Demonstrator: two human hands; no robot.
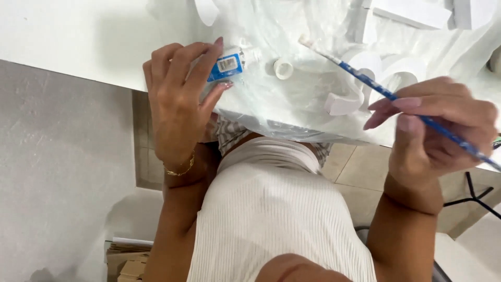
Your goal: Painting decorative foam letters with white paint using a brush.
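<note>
My left hand (177,99) grips a small bottle (229,62) with a blue and white label, lying tilted with its open neck toward the right. Its round white cap (283,68) rests apart from it on clear plastic sheeting (271,104). My right hand (443,130) holds a thin blue paintbrush (360,73), whose whitish tip points up and left above the sheeting. A white foam shape (347,102) lies under the brush's shaft.
The sheeting covers part of a white table (68,36), and its edge hangs over my lap. More white foam pieces (412,13) lie at the back right. Below are a tiled floor (360,167), a black chair leg (472,196) and cardboard boxes (128,261).
</note>
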